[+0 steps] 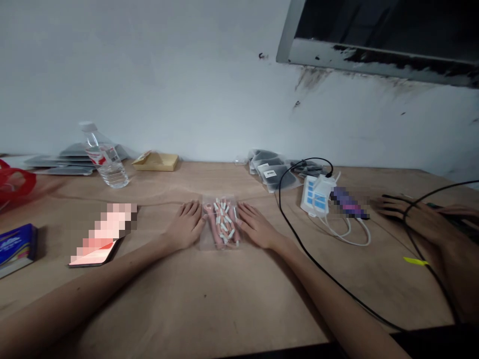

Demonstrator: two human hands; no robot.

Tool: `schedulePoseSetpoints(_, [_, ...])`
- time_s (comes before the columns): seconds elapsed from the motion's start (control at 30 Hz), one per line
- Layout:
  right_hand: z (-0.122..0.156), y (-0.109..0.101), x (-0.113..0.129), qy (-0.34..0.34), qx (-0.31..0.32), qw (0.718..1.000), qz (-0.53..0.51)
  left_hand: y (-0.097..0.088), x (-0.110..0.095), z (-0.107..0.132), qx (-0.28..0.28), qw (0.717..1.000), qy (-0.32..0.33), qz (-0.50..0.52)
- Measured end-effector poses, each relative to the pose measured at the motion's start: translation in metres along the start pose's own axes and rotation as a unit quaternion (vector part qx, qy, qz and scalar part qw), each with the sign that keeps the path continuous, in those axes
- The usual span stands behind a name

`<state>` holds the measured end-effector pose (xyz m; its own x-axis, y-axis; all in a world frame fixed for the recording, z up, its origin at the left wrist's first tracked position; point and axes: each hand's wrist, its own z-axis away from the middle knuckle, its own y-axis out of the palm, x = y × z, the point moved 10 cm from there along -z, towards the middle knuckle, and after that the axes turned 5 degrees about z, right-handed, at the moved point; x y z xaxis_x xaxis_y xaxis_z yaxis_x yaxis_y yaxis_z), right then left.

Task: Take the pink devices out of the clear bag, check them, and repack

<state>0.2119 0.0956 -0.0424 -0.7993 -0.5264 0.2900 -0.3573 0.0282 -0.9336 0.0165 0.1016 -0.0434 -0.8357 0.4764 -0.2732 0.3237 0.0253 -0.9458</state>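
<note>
A clear plastic bag (224,222) lies flat on the wooden table between my two hands. Inside it are pink cord-like pieces and several small white pieces; their exact kind is too small to tell. My left hand (185,225) rests palm down at the bag's left side, fingers extended and thumb at its edge. On the opposite side my right hand (256,225) is also palm down, with its fingers stretched out and its thumb by the bag's edge. Neither hand grips anything.
Left are a phone (103,239), a water bottle (108,162), a blue pack (17,249) and a yellow box (157,161). Grey packets (271,169), a power strip (315,197), a black cable (299,244) and a second phone (348,203) lie right, near another person's hand (407,212).
</note>
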Motion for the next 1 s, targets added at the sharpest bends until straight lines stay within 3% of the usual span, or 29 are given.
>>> schedulePoseSetpoints(0.4, [-0.001, -0.005, 0.003, -0.013, -0.025, 1.0, 0.005, -0.004, -0.004, -0.001, -0.011, 1.0, 0.007, 0.004])
schedulePoseSetpoints(0.7, [0.002, 0.0, 0.01, -0.027, 0.035, 0.999, 0.002, -0.011, 0.005, -0.007, 0.061, 0.996, 0.043, 0.046])
schedulePoseSetpoints(0.87, [-0.004, -0.009, 0.004, -0.013, -0.013, 1.0, -0.026, -0.021, -0.001, -0.007, 0.098, 0.991, 0.066, 0.056])
schedulePoseSetpoints(1.0, [-0.004, -0.016, -0.014, 0.051, -0.056, 0.995, -0.064, -0.031, -0.016, -0.007, 0.115, 0.983, 0.114, 0.091])
